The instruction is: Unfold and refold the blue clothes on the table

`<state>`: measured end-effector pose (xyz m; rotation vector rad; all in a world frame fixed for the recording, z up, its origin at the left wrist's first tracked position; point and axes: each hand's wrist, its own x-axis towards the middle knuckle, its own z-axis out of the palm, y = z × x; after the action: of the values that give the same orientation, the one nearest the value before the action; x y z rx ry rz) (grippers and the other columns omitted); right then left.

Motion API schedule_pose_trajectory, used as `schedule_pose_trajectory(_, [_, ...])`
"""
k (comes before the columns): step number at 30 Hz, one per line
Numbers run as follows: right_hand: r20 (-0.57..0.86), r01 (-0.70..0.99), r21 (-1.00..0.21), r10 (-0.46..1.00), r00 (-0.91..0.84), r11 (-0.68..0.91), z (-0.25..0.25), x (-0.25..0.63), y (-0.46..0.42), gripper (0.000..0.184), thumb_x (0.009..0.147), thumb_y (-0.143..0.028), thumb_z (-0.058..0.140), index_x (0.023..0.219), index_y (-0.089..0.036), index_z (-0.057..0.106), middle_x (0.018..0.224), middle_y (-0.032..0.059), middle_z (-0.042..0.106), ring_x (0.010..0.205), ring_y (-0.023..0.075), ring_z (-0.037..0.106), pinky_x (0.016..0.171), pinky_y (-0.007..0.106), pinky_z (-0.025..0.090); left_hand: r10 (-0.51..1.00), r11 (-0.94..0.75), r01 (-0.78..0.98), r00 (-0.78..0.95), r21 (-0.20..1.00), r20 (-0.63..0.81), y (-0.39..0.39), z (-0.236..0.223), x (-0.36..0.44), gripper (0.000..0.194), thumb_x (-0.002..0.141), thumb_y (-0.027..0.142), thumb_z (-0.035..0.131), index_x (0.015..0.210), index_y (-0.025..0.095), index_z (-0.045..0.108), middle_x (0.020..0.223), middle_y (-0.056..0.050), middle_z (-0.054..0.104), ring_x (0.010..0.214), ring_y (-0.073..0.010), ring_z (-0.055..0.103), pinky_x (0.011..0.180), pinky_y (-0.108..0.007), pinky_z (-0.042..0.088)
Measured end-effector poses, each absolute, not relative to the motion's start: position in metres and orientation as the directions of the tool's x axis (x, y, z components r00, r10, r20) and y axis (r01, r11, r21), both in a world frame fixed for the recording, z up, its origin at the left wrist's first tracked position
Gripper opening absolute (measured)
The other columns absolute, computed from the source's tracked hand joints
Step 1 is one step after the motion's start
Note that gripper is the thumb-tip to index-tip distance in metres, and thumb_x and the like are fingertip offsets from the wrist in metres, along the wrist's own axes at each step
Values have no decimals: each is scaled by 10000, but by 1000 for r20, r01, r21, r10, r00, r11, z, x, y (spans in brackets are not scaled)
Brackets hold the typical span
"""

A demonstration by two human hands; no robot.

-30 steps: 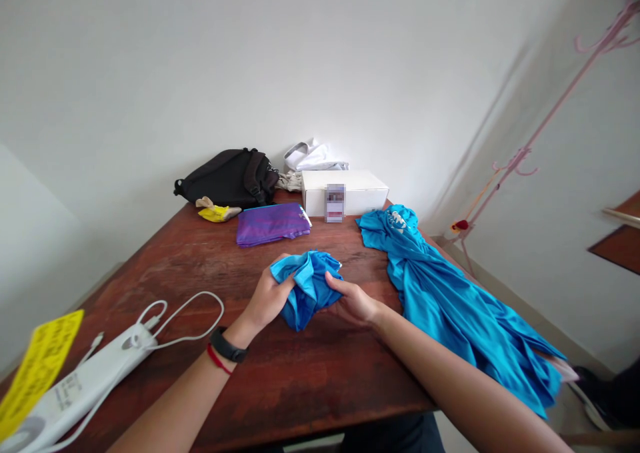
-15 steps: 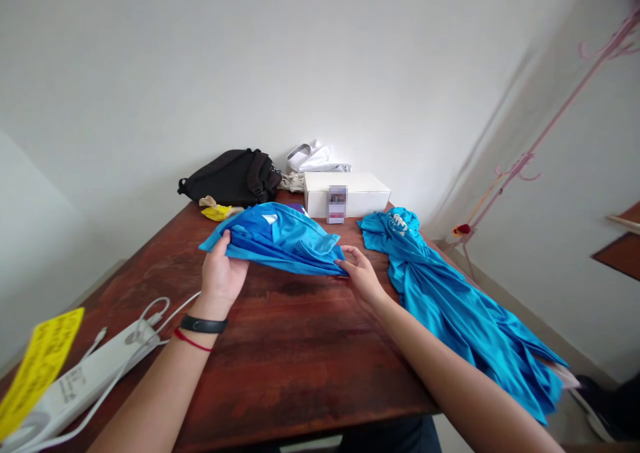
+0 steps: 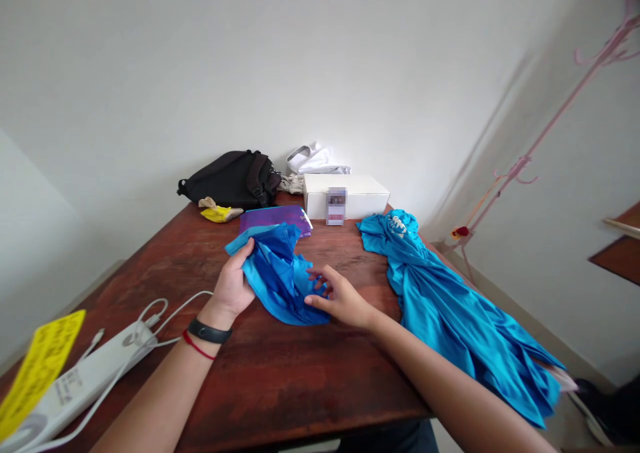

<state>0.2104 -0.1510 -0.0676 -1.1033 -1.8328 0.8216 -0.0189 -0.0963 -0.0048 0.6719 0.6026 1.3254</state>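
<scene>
Yellow tag (image 3: pixel 43 366) lies at the bench's (image 3: pixel 300 380) near left corner, against a white device (image 3: pixel 85 380) with its cable (image 3: pixel 170 310) looped beside it. Further back sit a black bag (image 3: pixel 227 180) and a yellow scrap (image 3: pixel 215 214), then a purple pouch (image 3: pixel 275 220). On my feed, a blue cloth (image 3: pixel 280 283) hangs bunched mid-bench, just in front of the pouch. The left hand (image 3: pixel 231 286) grips it, fingers (image 3: pixel 245 256) curled round a fold and pinching it against the thumb. The right hand (image 3: pixel 343 298) sits at the cloth's right edge, fingers (image 3: pixel 320 276) spread, thumb touching the fabric. Past it are a white box (image 3: pixel 345 200) at the back and a printed blue shirt (image 3: pixel 450 306) stretched along the bench's right side.
</scene>
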Motion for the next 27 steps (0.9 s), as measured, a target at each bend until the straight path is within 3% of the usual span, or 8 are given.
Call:
schedule_pose_trajectory(2, [306,294,-875,910,-280,385,-64,209,-155,683,820,-437,771,1406,-246,476,1253,98,587,1001,205,605,797,319,515,965,196,-598,260,777,-43,-104,-8,-15,207,821,337,734,939,168,751,941,-96,792,1036,-331,723,958,-462,579])
schedule_pose_trajectory(4, [292,225,-906,915,-278,357,-62,207,-157,693,802,-434,790,1396,-244,486,1254,92,599,999,211,615,815,328,521,924,272,-527,376,805,-66,-111,-12,-11,257,789,398,767,911,172,756,916,-99,791,1021,-347,725,939,-477,584])
schedule_pose_trajectory(9, [303,162,-921,912,-279,355,-60,204,-160,346,867,-457,711,1101,-203,698,1006,48,712,923,240,652,860,371,513,833,327,-397,550,858,-62,-123,-21,-3,328,773,480,785,874,170,752,888,-110,787,1002,-348,730,904,-463,590])
schedule_pose_trajectory(12, [362,194,-892,903,-230,408,-59,204,-159,285,915,-459,643,1016,-210,738,946,42,733,919,253,661,875,379,501,830,321,-376,554,869,-67,-124,-21,-3,334,778,479,782,874,161,749,906,-117,784,1019,-343,724,884,-439,598])
schedule_pose_trajectory(17, [343,202,-912,934,-96,356,-59,206,-155,409,929,-530,589,734,-189,705,690,38,687,645,196,614,660,312,490,870,298,-428,489,853,-59,-119,-16,-4,306,760,456,800,846,169,738,914,-107,783,1040,-341,716,900,-436,596])
schedule_pose_trajectory(27, [312,111,-944,950,-6,311,-58,208,-148,453,889,-604,604,688,-200,634,649,24,651,603,176,572,581,284,451,916,266,-492,396,829,-59,-110,-16,-5,263,807,403,759,902,158,736,957,-124,781,1080,-337,704,949,-442,575])
